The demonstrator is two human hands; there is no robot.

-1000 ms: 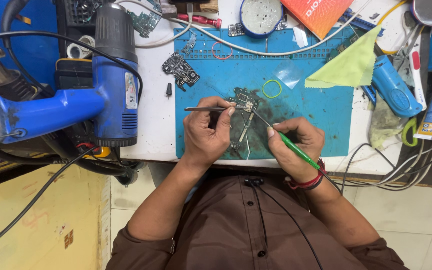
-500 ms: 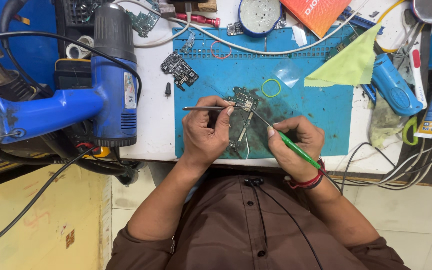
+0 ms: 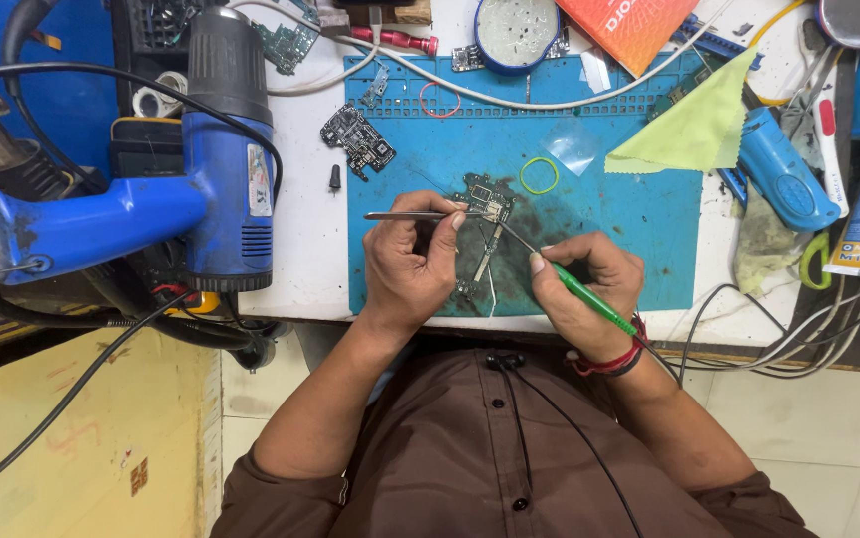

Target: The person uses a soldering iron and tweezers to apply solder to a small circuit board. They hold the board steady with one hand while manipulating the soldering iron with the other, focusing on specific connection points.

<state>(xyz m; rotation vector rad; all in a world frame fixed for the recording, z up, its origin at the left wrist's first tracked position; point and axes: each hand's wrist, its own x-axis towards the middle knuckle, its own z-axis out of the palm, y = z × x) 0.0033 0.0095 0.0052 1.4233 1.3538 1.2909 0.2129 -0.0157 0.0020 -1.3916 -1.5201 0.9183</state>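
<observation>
Hands (image 3: 500,274) unmoved over circuit board (image 3: 485,204) (round tin (image 3: 518,30) apart).

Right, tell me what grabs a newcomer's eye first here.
First the big blue heat gun lying at the left of the bench. Then the middle of the blue mat, where the left hand holds metal tweezers and the right hand holds a green-handled tool, both tips on a small circuit board. A yellow-green cloth lies upper right.
</observation>
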